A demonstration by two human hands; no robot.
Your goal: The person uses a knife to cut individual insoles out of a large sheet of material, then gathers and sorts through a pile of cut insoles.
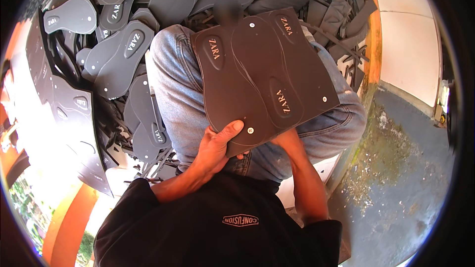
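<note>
A dark foam sheet [252, 76] printed with sandal-sole outlines lies tilted over my lap. Raised pads, pale lettering and small white dots mark its face. My left hand [217, 143] is closed on the sheet's near left corner, thumb on top and fingers underneath. Under the near edge, my right hand [288, 138] reaches in from the right; the sheet hides its fingers, so its grip does not show. Both jeans-clad knees [178, 79] are bent beneath the sheet.
Loose cut-out soles [118, 59] and dark offcut strips [346, 20] are heaped ahead and to the left. Another large sole-printed sheet [74, 123] stretches along the left. An orange-edged ledge [373, 34] borders the right, with a stained grey floor [396, 153] beyond.
</note>
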